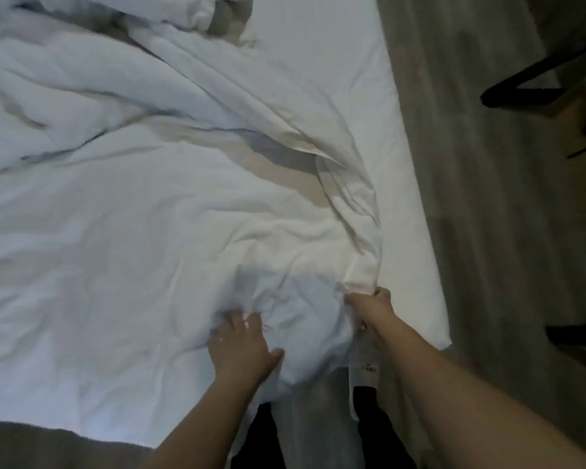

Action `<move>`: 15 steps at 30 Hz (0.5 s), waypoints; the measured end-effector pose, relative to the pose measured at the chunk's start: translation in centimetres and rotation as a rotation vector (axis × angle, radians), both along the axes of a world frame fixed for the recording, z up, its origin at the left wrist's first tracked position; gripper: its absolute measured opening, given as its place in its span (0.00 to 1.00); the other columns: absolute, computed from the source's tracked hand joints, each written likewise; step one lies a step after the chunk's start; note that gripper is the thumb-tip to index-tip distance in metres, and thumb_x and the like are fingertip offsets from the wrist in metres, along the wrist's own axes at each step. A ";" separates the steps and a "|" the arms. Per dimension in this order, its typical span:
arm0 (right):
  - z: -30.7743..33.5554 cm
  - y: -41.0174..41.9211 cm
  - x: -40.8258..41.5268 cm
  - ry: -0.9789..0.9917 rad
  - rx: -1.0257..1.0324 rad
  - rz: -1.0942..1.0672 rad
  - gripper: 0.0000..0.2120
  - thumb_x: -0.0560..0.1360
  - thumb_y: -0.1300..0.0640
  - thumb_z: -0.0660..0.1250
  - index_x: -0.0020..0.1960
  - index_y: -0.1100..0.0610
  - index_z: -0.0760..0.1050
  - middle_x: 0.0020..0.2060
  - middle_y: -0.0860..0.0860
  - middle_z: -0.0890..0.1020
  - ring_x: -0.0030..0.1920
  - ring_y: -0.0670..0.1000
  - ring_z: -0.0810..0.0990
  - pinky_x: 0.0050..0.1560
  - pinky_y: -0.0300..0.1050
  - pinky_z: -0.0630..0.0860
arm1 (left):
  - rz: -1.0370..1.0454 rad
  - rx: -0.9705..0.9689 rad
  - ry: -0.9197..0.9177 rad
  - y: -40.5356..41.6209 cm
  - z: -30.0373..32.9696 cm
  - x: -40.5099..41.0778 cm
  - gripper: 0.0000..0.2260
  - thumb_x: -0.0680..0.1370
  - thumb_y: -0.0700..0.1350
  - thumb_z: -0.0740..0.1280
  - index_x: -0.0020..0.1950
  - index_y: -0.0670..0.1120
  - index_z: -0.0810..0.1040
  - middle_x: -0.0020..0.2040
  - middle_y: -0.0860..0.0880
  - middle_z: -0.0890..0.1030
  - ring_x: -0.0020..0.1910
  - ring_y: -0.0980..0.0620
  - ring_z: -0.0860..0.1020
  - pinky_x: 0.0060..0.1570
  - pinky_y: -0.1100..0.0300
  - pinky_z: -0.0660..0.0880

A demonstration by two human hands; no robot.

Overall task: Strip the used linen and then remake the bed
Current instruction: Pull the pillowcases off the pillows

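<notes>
A crumpled white duvet (142, 204) covers most of the bed. Its near corner is bunched into a rounded lump (305, 319) at the bed's foot, with a strip of cover and a label (369, 367) hanging down. My left hand (242, 346) lies on the left side of that lump with fingers spread and pressing into the cloth. My right hand (369, 309) grips the folded edge of the cover on the lump's right side. The white sheeted mattress (403, 184) shows bare along the right edge.
Grey wood-look floor (481, 231) runs along the bed's right side. Dark furniture legs (528, 89) stand at the upper right, another dark piece (575, 336) at the right edge. A grey strip of floor (48, 448) lies at the lower left.
</notes>
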State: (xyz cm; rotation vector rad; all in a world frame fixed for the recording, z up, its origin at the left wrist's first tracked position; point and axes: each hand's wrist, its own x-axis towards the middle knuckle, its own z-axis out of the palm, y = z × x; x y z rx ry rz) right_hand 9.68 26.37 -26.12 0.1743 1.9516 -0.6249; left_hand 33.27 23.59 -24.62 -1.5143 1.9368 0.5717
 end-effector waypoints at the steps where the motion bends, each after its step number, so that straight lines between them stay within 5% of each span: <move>1: -0.3 -0.3 -0.4 -0.012 -0.033 0.001 0.26 0.65 0.58 0.75 0.60 0.63 0.73 0.51 0.58 0.81 0.50 0.59 0.81 0.51 0.52 0.80 | 0.043 -0.020 -0.024 0.3 -0.2 -0.8 0.36 0.70 0.70 0.62 0.72 0.51 0.60 0.71 0.43 0.62 0.69 0.41 0.64 0.64 0.47 0.64; 5: 5.6 -2.3 -2.1 -0.011 -0.294 0.136 0.08 0.69 0.66 0.67 0.47 0.58 0.77 0.39 0.56 0.81 0.38 0.54 0.80 0.35 0.41 0.73 | 0.304 0.169 0.066 2.9 2.8 -4.5 0.45 0.70 0.62 0.70 0.77 0.51 0.47 0.75 0.42 0.51 0.73 0.40 0.56 0.67 0.43 0.62; 7: 11.4 -4.4 -4.3 0.035 -0.443 0.166 0.07 0.67 0.67 0.67 0.44 0.59 0.77 0.31 0.51 0.77 0.29 0.48 0.75 0.26 0.35 0.67 | 0.394 0.203 0.195 5.2 5.8 -6.9 0.53 0.67 0.64 0.72 0.78 0.54 0.39 0.78 0.46 0.44 0.76 0.42 0.49 0.69 0.41 0.60; 9: 17.1 -6.0 -6.6 0.067 -0.549 0.281 0.14 0.62 0.62 0.68 0.47 0.60 0.78 0.33 0.51 0.79 0.30 0.50 0.76 0.27 0.35 0.68 | 0.454 0.041 0.257 7.7 8.4 -9.7 0.52 0.67 0.65 0.71 0.79 0.53 0.42 0.77 0.46 0.47 0.76 0.42 0.51 0.67 0.40 0.63; 11: 22.2 -6.7 -8.0 0.067 -0.642 0.416 0.19 0.62 0.61 0.69 0.53 0.59 0.79 0.40 0.53 0.83 0.37 0.54 0.81 0.32 0.41 0.73 | 0.532 -0.212 0.362 7.9 10.5 -12.5 0.35 0.73 0.58 0.68 0.75 0.48 0.59 0.69 0.42 0.63 0.68 0.37 0.66 0.56 0.43 0.72; 13: 25.8 -7.4 -8.9 0.046 -0.739 0.457 0.16 0.66 0.65 0.68 0.52 0.56 0.79 0.42 0.52 0.84 0.39 0.53 0.82 0.33 0.43 0.75 | 0.577 -0.389 0.495 5.7 13.1 -14.4 0.10 0.80 0.49 0.60 0.59 0.46 0.71 0.55 0.43 0.74 0.53 0.38 0.75 0.43 0.49 0.73; 15: 28.7 -8.2 -9.6 0.035 -0.819 0.455 0.13 0.67 0.67 0.67 0.48 0.54 0.79 0.39 0.50 0.83 0.36 0.51 0.81 0.30 0.40 0.73 | 0.538 -0.428 0.587 2.9 15.3 -14.9 0.08 0.83 0.45 0.55 0.48 0.47 0.72 0.46 0.46 0.77 0.45 0.41 0.77 0.38 0.54 0.68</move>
